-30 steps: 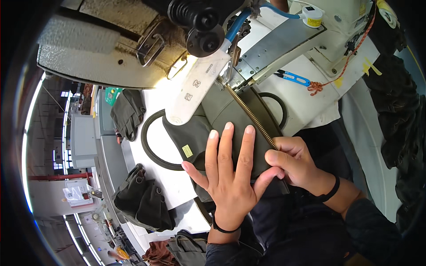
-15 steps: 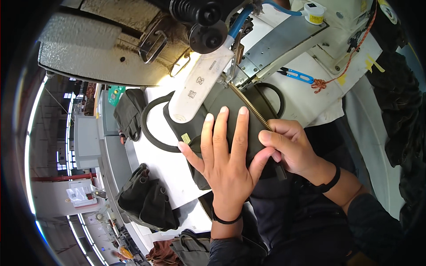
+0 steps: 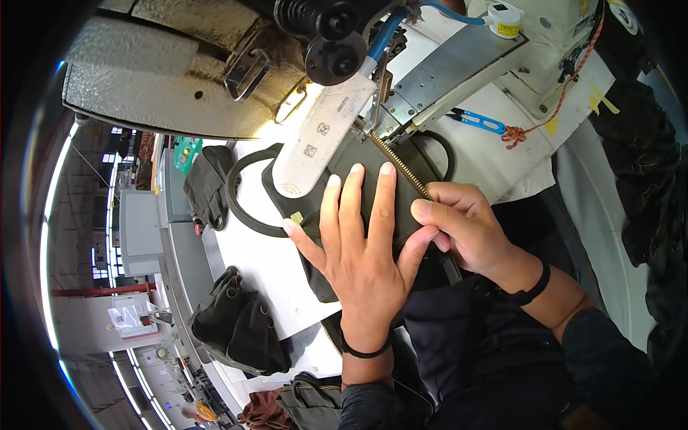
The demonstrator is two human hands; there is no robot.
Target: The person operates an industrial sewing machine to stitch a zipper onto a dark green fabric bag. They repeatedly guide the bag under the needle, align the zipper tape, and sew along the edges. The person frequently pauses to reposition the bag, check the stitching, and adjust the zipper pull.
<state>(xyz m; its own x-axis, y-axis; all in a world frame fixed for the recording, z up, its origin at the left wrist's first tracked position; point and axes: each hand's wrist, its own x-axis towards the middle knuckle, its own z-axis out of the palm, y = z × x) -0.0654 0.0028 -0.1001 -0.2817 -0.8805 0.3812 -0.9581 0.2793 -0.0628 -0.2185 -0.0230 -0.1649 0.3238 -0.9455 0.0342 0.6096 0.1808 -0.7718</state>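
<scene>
The bag (image 3: 407, 208) looks soft, best held along its zipper (image 3: 399, 163). Right hand (image 3: 469, 231) pinches there; left hand (image 3: 367, 278) lies splayed.

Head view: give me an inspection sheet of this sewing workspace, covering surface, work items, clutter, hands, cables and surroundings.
Surface: flat white worktop, partly covered by bags.
Work items: dark olive soft bag with round loop handles; brass-coloured toothed zipper on it, upper end near the cream-painted metal sewing machine.
Clutter: blue-handled thread snips right of the bag; slumped dark green soft bag at left.
Left hand: palm down, fingers spread on the olive bag.
Right hand: thumb and fingers pinching at the zipper's lower visible end.
Cables: knotted orange cord beside the snips; blue flexible tube by the machine head.
Surroundings: rust-red crumpled cloth at lower left; bright strip lights beyond.
</scene>
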